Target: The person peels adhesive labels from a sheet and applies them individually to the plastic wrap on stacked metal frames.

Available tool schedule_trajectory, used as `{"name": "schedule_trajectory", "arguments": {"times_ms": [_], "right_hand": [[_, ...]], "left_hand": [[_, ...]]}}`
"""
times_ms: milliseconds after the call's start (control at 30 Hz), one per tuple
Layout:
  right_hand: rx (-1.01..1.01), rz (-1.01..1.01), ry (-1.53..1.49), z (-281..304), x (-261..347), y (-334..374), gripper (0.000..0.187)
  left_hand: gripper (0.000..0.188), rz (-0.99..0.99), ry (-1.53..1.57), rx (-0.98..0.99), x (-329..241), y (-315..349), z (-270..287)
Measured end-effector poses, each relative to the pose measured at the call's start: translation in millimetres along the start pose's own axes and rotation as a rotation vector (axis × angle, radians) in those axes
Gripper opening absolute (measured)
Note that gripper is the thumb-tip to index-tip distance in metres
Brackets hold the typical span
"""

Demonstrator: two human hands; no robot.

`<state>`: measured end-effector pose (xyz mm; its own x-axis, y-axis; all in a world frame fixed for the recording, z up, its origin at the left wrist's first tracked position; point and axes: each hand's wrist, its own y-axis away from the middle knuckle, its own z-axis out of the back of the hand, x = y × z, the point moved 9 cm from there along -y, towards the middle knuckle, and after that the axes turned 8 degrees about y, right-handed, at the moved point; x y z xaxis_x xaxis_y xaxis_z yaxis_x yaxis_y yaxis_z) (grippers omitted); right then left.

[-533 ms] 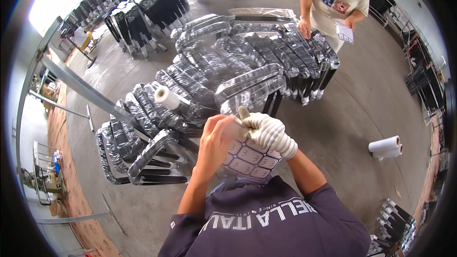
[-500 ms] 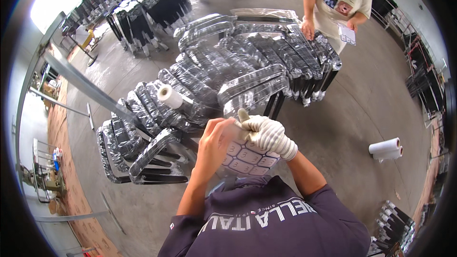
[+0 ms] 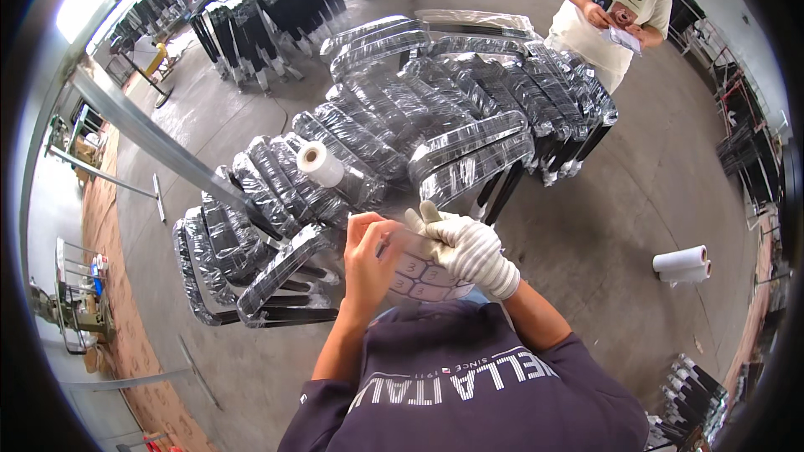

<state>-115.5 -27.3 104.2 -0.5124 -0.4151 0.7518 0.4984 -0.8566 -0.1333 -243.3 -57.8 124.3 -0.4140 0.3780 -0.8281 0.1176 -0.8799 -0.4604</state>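
Note:
My right hand (image 3: 471, 251), in a white knitted glove, grips a sheet of labels (image 3: 425, 278) in front of my chest. The sheet is white with blue-outlined rounded boxes, each bearing a printed mark. My bare left hand (image 3: 368, 253) is beside the sheet's left part, its fingers bent together. Whatever is between those fingertips is blurred and too small to make out. Just beyond both hands lie black curved frame parts (image 3: 469, 155) wrapped in clear plastic film.
A roll of clear film (image 3: 320, 163) lies on the wrapped stack. More film rolls (image 3: 680, 259) lie on the floor at right. A person (image 3: 615, 0) stands beyond the stack, holding a sheet (image 3: 624, 40). A metal bar (image 3: 159, 146) slants across the left.
The other person's hand has left the stack and come to their sheet. My left fingers have curled in closer beside the label sheet. The view has shifted slightly.

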Motion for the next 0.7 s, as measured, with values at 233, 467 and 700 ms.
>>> {"name": "schedule_trajectory", "arguments": {"times_ms": [233,467,700], "right_hand": [[0.004,-0.074,-0.054,46,-37,-20,0.025],[0.044,-0.088,-0.081,86,-78,-48,0.023],[-0.019,-0.074,-0.317,108,-124,-68,0.007]], "left_hand": [[0.027,-0.122,-0.109,0.016,-7,-35,-50],[0.021,-0.184,-0.139,0.008,-13,-78,-97],[0.024,-0.177,-0.158,-0.014,-11,-107,-139]]}}
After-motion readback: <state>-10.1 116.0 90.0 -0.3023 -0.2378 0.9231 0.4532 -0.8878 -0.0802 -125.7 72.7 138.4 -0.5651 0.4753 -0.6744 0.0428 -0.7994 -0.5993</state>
